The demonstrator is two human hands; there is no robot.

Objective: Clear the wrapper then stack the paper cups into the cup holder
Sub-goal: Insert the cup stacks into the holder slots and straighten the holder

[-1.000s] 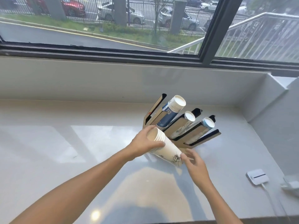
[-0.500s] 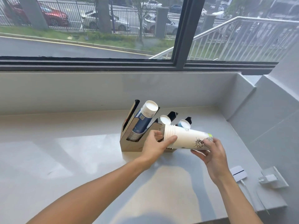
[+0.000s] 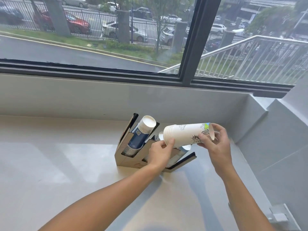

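A stack of white paper cups [image 3: 185,135] with black drawings lies sideways in the air, above the right half of the cup holder. My left hand [image 3: 160,152] pinches the rims at the stack's left end. My right hand [image 3: 215,144] grips the base end on the right. The slanted cardboard cup holder [image 3: 123,155] stands on the counter below; its left slot holds a stack of blue and white cups [image 3: 141,135], and the other slots' cups are mostly hidden behind my left hand. No wrapper is visible.
The white counter [image 3: 58,164] runs left and toward me. A low wall under the window stands behind the holder, and a grey side wall [image 3: 275,147] closes the right. A grey socket plate [image 3: 278,215] sits at the counter's lower right.
Both hands have lifted the white cup stack from in front of the holder and turned it from slanting to nearly level. The view has shifted right.
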